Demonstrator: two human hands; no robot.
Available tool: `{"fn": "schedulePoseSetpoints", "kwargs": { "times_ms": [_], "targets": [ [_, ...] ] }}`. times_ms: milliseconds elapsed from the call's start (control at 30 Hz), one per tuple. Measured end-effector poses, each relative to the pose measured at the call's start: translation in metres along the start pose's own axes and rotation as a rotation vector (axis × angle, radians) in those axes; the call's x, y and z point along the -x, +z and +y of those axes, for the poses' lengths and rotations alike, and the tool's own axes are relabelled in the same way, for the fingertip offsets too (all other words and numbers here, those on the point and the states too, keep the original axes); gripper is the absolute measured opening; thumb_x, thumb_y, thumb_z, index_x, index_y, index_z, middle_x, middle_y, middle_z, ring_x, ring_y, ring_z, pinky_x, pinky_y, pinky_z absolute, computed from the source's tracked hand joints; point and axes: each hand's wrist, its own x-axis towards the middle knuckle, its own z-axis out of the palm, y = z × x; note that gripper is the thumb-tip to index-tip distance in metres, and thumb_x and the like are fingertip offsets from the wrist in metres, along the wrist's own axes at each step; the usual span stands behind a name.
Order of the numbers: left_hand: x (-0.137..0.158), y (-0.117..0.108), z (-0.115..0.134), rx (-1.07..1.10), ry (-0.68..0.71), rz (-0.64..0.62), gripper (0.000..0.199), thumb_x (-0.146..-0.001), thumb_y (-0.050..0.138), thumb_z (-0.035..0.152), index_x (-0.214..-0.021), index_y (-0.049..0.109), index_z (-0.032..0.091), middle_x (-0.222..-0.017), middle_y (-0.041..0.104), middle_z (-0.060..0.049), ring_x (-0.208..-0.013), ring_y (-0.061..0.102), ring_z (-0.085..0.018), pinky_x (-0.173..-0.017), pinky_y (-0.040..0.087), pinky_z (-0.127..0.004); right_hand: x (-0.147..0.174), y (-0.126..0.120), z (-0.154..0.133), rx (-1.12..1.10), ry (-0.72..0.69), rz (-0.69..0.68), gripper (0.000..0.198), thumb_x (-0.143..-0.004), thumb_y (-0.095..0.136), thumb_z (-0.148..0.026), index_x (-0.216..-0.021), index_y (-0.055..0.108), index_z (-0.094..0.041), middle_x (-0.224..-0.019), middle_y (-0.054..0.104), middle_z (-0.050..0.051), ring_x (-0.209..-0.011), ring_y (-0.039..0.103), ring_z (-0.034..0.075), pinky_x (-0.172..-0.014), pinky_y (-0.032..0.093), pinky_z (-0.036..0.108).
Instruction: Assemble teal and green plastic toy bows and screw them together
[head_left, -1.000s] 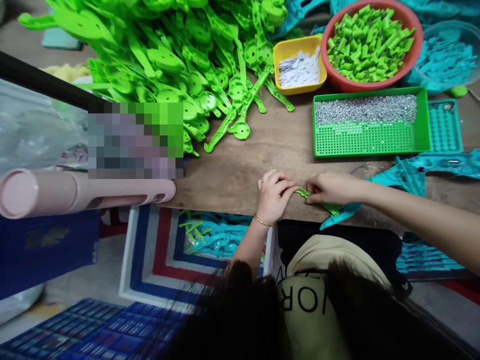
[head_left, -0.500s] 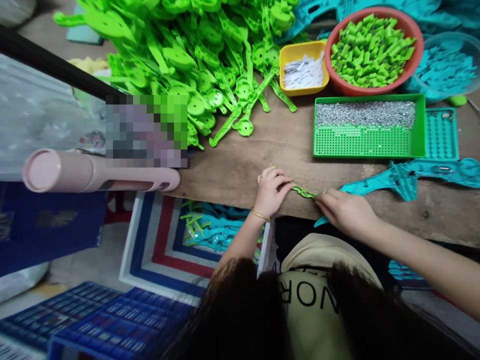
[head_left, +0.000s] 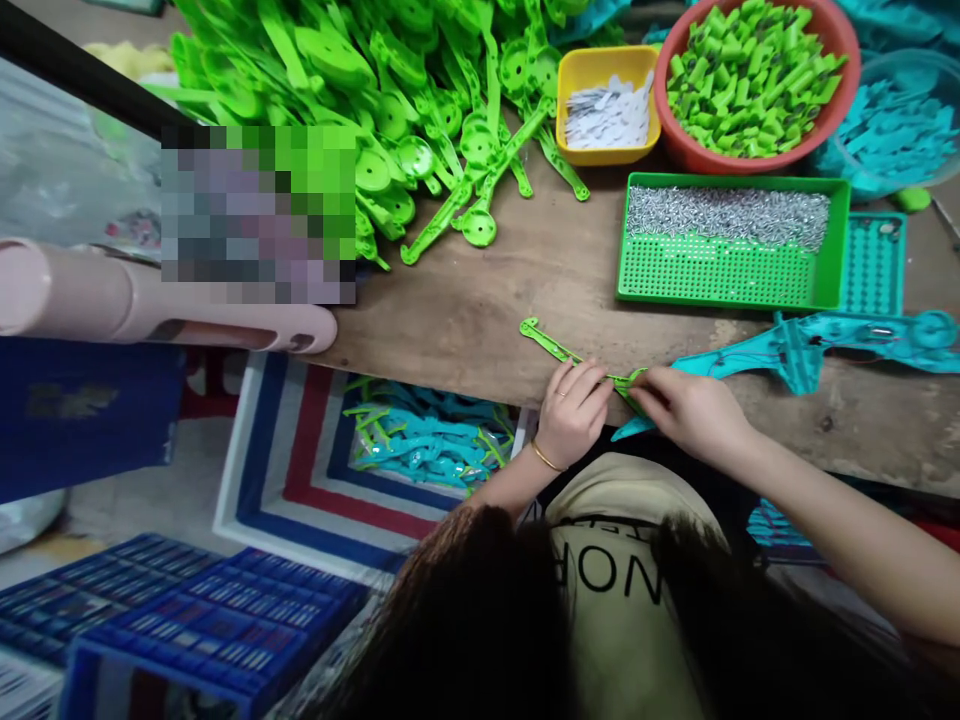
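A long, thin green plastic part (head_left: 553,345) lies near the table's front edge, its rounded end pointing up and to the left. My left hand (head_left: 576,405) is closed over its middle, with a ring and a bracelet showing. At the other end of the part, the fingers of my right hand (head_left: 686,410) are pinched together; whether a smaller piece is between them I cannot make out. Just beyond my right hand lies a teal plastic part (head_left: 799,350) with a thin wire along it; its pointed tip shows below my fingers.
A green tray (head_left: 720,275) of small metal pieces stands ahead, beside a yellow bowl (head_left: 607,155) of white strips and a red bowl (head_left: 757,160) of green pieces. Green parts (head_left: 390,100) heap at the back left. A pink cylinder (head_left: 195,310) juts over the left edge.
My left hand has slid right along the green part, uncovering its rounded end, and sits closer to my right hand. The whole view has shifted slightly.
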Motion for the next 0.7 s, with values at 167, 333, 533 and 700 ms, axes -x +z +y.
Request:
{"fn": "schedulePoseSetpoints", "kwargs": {
  "times_ms": [167, 333, 533, 700],
  "targets": [
    [-0.004, -0.004, -0.002, -0.012, 0.016, -0.018, 0.026, -0.090, 0.050, 0.012, -0.109, 0.067, 0.017, -0.115, 0.070, -0.010, -0.123, 0.058, -0.021, -0.115, 0.035, -0.047, -0.007, -0.005, 0.009, -0.157, 0.226, 0.020, 0.022, -0.090, 0.050, -0.039, -0.085, 0.060, -0.020, -0.073, 0.068, 0.003, -0.064, 0.058, 0.017, -0.057, 0.031, 0.026],
    [-0.005, -0.007, -0.004, -0.012, 0.009, -0.064, 0.028, -0.090, 0.050, 0.012, -0.111, 0.067, 0.020, -0.117, 0.070, -0.007, -0.124, 0.057, -0.020, -0.116, 0.032, -0.048, -0.011, -0.009, 0.016, -0.269, 0.216, 0.019, 0.023, -0.088, 0.050, -0.040, -0.081, 0.059, -0.020, -0.073, 0.067, 0.003, -0.063, 0.057, 0.015, -0.057, 0.032, 0.026],
    [-0.009, -0.011, -0.004, 0.006, 0.010, -0.095, 0.028, -0.091, 0.048, 0.013, -0.110, 0.067, 0.020, -0.116, 0.069, -0.007, -0.121, 0.058, -0.020, -0.116, 0.031, -0.048, -0.007, -0.005, 0.016, 0.129, 0.211, 0.063, 0.028, -0.094, 0.041, -0.040, -0.095, 0.062, -0.020, -0.083, 0.071, 0.007, -0.068, 0.060, 0.019, -0.054, 0.020, 0.028],
    [-0.015, -0.010, 0.003, -0.063, -0.006, -0.139, 0.027, -0.089, 0.053, 0.023, -0.111, 0.069, 0.026, -0.113, 0.067, -0.008, -0.116, 0.057, -0.024, -0.115, 0.028, -0.053, -0.005, 0.002, 0.012, 0.241, 0.176, 0.057, 0.031, -0.096, 0.036, -0.038, -0.097, 0.061, -0.019, -0.087, 0.072, 0.008, -0.072, 0.062, 0.018, -0.054, 0.017, 0.029]
  ]
}}
